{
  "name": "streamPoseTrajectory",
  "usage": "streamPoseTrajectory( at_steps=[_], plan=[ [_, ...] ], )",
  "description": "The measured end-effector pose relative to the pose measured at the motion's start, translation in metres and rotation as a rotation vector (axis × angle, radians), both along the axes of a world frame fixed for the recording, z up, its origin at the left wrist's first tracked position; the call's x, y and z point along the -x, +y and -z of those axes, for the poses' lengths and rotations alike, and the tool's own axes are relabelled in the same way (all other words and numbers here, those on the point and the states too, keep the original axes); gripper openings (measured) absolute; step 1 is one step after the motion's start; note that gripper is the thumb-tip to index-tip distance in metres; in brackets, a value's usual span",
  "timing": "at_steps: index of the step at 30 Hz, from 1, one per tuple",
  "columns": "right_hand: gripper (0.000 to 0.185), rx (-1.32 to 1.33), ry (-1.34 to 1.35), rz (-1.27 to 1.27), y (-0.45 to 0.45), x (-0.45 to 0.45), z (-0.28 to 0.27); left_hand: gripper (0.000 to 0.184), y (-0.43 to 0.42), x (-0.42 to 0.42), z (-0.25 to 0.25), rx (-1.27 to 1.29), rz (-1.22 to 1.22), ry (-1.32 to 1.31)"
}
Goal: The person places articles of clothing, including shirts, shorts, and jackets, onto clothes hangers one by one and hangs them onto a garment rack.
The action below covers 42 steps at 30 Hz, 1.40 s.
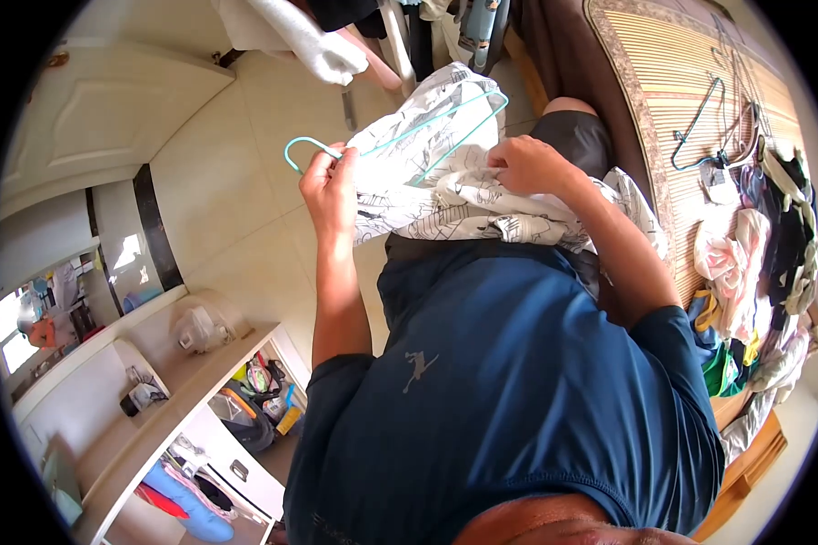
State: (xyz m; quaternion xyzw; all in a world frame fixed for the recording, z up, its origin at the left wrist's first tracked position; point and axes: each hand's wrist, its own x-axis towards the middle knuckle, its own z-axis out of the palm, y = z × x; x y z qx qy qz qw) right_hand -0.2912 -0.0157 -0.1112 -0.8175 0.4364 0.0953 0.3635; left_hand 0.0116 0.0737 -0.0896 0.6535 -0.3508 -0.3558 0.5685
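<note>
White fabric printed with black line drawings (468, 221) drapes in soft folds in front of the person (509, 363); against it lies a slim, mint-green triangular hanger (462, 144), gripped near its hook by the left hand (330, 188); the right hand (532, 165) clutches the fabric.

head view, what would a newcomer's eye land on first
Probably the turquoise hanger in the left hand, bright against the white patterned cloth at upper middle. The wearer's dark blue shirt fills the lower middle, and jumbled clothes lie along the right side.
</note>
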Motion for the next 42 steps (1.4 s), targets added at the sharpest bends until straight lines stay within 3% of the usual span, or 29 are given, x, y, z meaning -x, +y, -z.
streamPoseTrajectory(
  at_steps=[2,4,8,10,19,24,26,29,32,34,38,42],
  plan=[
    [0.028,0.038,0.000,-0.007,0.007,0.011,0.004,0.022,-0.001,0.001,0.001,-0.016,0.010,0.001],
    [0.020,0.344,-0.238,0.167,0.023,0.018,-0.003,0.021,0.000,0.000,0.001,-0.033,0.017,0.003],
    [0.020,0.406,-0.312,0.388,0.035,0.033,-0.020,0.020,-0.002,-0.002,0.005,-0.035,0.142,-0.073],
    [0.023,0.561,-0.544,0.378,0.040,0.040,-0.028,0.020,-0.004,0.003,0.003,-0.033,0.198,-0.058],
    [0.023,0.826,-0.626,0.114,0.005,0.044,-0.084,0.014,-0.017,0.020,-0.034,0.009,0.441,-0.152],
    [0.017,0.996,-0.619,-0.003,-0.041,0.049,-0.138,0.010,-0.025,-0.003,-0.080,0.204,0.351,-0.023],
    [0.017,0.919,-0.547,0.042,-0.047,0.051,-0.163,0.009,-0.024,0.001,-0.103,0.254,0.365,-0.070],
    [0.011,1.203,-0.527,-0.216,-0.067,0.050,-0.187,0.007,-0.027,0.014,-0.131,0.335,0.373,-0.334],
    [0.008,1.168,-0.566,-0.291,-0.057,0.034,-0.235,0.007,-0.032,0.035,-0.143,0.320,0.524,-0.397],
    [0.007,1.227,-0.739,-0.402,-0.073,0.020,-0.229,0.007,-0.037,0.053,-0.146,0.336,0.574,-0.353],
    [0.022,0.986,-0.640,-0.286,-0.044,0.000,-0.244,0.009,-0.051,0.086,-0.151,0.426,0.530,-0.447],
    [0.025,1.291,-0.709,-0.344,-0.026,-0.022,-0.228,0.004,-0.059,0.090,-0.156,0.487,0.361,-0.482]
  ],
)
